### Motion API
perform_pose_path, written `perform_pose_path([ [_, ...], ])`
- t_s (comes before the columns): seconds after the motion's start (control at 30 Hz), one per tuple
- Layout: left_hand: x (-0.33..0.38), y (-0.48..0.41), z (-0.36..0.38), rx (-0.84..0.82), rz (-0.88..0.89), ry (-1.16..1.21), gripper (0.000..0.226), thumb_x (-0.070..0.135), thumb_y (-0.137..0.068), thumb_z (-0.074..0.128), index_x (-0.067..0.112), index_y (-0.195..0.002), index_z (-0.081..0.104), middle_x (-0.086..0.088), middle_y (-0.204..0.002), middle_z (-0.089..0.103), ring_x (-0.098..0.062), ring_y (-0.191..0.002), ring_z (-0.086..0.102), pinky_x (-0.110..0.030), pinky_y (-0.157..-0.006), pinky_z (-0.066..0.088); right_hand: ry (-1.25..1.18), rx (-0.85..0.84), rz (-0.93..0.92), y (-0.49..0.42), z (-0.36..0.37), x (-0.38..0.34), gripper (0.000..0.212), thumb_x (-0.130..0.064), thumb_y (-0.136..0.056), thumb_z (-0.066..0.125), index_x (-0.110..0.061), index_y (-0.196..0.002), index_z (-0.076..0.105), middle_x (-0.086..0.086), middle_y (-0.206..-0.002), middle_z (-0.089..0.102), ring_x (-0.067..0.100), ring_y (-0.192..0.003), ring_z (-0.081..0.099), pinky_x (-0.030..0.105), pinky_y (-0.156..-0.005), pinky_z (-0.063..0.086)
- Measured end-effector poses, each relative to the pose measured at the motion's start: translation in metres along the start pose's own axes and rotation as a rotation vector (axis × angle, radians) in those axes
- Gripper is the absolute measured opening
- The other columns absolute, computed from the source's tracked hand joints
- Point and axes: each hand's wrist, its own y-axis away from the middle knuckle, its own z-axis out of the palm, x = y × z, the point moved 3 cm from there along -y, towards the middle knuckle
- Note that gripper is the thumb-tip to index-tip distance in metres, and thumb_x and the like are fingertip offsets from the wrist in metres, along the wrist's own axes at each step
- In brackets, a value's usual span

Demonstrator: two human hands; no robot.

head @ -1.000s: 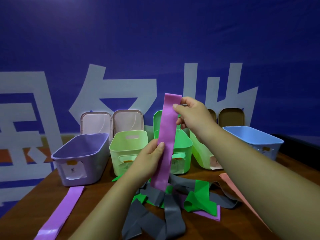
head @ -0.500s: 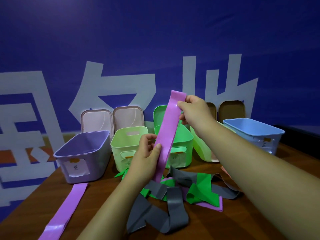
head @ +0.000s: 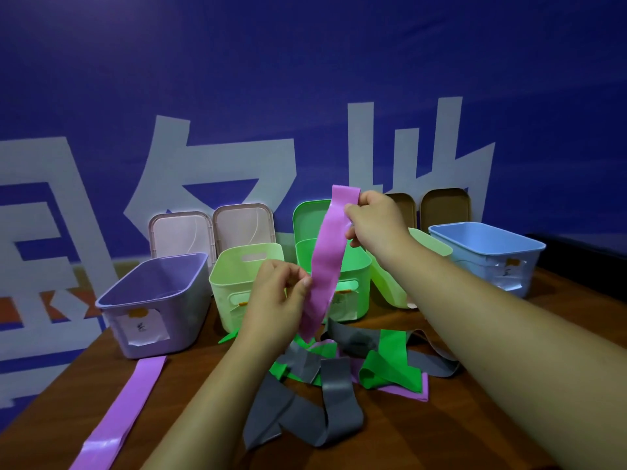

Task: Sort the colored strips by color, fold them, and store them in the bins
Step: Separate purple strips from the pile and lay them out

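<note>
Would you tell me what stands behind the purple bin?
A pink lid stands upright behind the purple bin; a second lid stands beside it, behind the pale green bin. The bins cover their lower edges, so how they are propped cannot be seen.

From my end I count five bins: one purple bin (head: 152, 300), one green bin (head: 356, 266), one blue bin (head: 488, 252), and two light green ones, an upright bin (head: 234, 283) and a tipped bin (head: 386, 290). Behind them I count five lids: a pink lid (head: 181, 234), a second pink lid (head: 244, 225), a green lid (head: 305, 218), a brown lid (head: 403, 208) and a second brown lid (head: 446, 206).

I can see three purple strips: a held strip (head: 325, 266), a flat strip (head: 125, 412) and a buried strip (head: 407, 391) poking out of the pile. The green strips (head: 390, 364) and grey strips (head: 305, 412) are too tangled for me to give a firm count.

Two hands are in view, the left hand (head: 274, 300) and the right hand (head: 376, 222).
</note>
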Motion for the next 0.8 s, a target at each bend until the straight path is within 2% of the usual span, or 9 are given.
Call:
perform_pose_path([
  [0.1, 0.006, 0.002, -0.001, -0.022, -0.052, 0.094, 0.014, 0.022, -0.105, 0.061, 0.027, -0.091, 0.058, 0.009, -0.081, 0.059, -0.009, -0.074, 0.053, -0.028, -0.070, 0.046, 0.021, 0.002, -0.011, 0.001, 0.000, 0.003, 0.019, -0.010, -0.104, 0.051, -0.016, -0.111, 0.067, 0.007, -0.088, 0.072, 0.006, -0.047, 0.065, 0.027, -0.052, 0.059],
  [0.2, 0.009, 0.004, 0.000, -0.076, -0.153, 0.123, 0.014, 0.029, -0.109, 0.053, 0.024, -0.096, 0.053, 0.008, -0.073, 0.056, -0.005, -0.061, 0.048, -0.028, -0.059, 0.043, 0.033, 0.011, -0.006, 0.000, -0.002, 0.004, 0.017, -0.012, -0.105, 0.052, -0.017, -0.113, 0.066, 0.008, -0.090, 0.073, 0.009, -0.052, 0.066, 0.026, -0.051, 0.057],
  [0.3, 0.007, 0.006, 0.001, -0.167, -0.254, 0.092, 0.018, 0.036, -0.110, 0.049, 0.020, -0.101, 0.053, 0.003, -0.078, 0.062, -0.010, -0.066, 0.053, -0.033, -0.065, 0.046, 0.017, 0.030, -0.005, 0.000, -0.004, 0.004, 0.016, -0.012, -0.105, 0.051, -0.018, -0.113, 0.064, 0.009, -0.089, 0.072, 0.012, -0.056, 0.066, 0.025, -0.050, 0.052],
  [0.4, 0.000, 0.008, 0.003, -0.263, -0.308, 0.140, 0.025, 0.047, -0.105, 0.055, 0.023, -0.102, 0.059, 0.001, -0.077, 0.069, -0.012, -0.067, 0.059, -0.040, -0.067, 0.053, 0.016, 0.039, -0.003, -0.002, -0.005, 0.005, 0.017, -0.013, -0.106, 0.052, -0.017, -0.115, 0.065, 0.010, -0.092, 0.071, 0.017, -0.062, 0.068, 0.028, -0.054, 0.053],
  [0.5, -0.011, 0.008, 0.002, -0.374, -0.280, -0.011, 0.048, 0.065, -0.101, 0.051, 0.020, -0.088, 0.063, 0.005, -0.074, 0.066, -0.011, -0.067, 0.059, -0.032, -0.065, 0.049, 0.015, 0.050, -0.005, -0.003, -0.006, 0.007, 0.018, -0.013, -0.106, 0.052, -0.016, -0.116, 0.066, 0.011, -0.093, 0.071, 0.019, -0.065, 0.068, 0.029, -0.054, 0.054],
  [0.6, -0.021, 0.010, 0.004, -0.486, -0.270, 0.031, 0.061, 0.078, -0.093, 0.047, 0.019, -0.088, 0.061, 0.008, -0.076, 0.059, -0.011, -0.071, 0.054, -0.034, -0.072, 0.043, 0.015, 0.069, -0.015, -0.002, -0.008, 0.008, 0.017, -0.012, -0.105, 0.052, -0.016, -0.113, 0.066, 0.012, -0.093, 0.072, 0.021, -0.065, 0.069, 0.034, -0.056, 0.058],
  [0.7, -0.024, 0.015, 0.007, -0.583, -0.321, 0.134, 0.055, 0.078, -0.091, 0.054, 0.024, -0.092, 0.067, 0.009, -0.086, 0.064, -0.011, -0.083, 0.058, -0.035, -0.079, 0.044, 0.007, 0.095, -0.012, -0.001, -0.006, 0.010, 0.014, -0.014, -0.103, 0.054, -0.018, -0.107, 0.067, 0.012, -0.093, 0.072, 0.025, -0.070, 0.071, 0.047, -0.065, 0.064],
  [0.8, -0.025, 0.015, 0.007, -0.530, -0.333, 0.264, 0.041, 0.060, -0.097, 0.065, 0.020, -0.085, 0.066, 0.007, -0.082, 0.063, -0.013, -0.081, 0.054, -0.037, -0.079, 0.041, 0.001, 0.120, -0.024, -0.001, -0.006, 0.010, 0.012, -0.017, -0.104, 0.055, -0.022, -0.105, 0.066, 0.010, -0.092, 0.072, 0.026, -0.074, 0.072, 0.051, -0.071, 0.065],
])
